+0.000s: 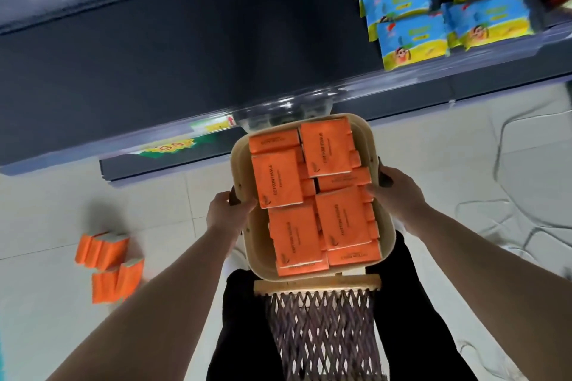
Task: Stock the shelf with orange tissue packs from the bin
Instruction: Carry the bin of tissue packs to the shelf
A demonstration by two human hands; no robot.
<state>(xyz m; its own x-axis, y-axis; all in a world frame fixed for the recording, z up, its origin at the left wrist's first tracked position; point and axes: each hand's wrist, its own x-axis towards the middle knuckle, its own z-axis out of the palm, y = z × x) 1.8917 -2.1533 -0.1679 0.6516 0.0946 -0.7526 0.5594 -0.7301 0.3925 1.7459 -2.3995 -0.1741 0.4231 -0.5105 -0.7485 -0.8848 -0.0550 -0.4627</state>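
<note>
A beige bin [385, 227] full of several orange tissue packs [326, 148] hangs in front of me, just below the dark shelf [154, 49]. My left hand [227, 210] grips the bin's left rim at its dark handle. On the right rim, my right hand [397, 192] holds the other handle, thumb over the edge. The shelf's wide left stretch is dark, with nothing visible on it.
Blue and yellow packages [433, 6] fill the shelf's right end. More orange packs [110, 266] lie on the pale tiled floor at the left. A woven stool [322, 328] stands under the bin, between my legs. A price tag [173, 145] hangs on the shelf's front edge.
</note>
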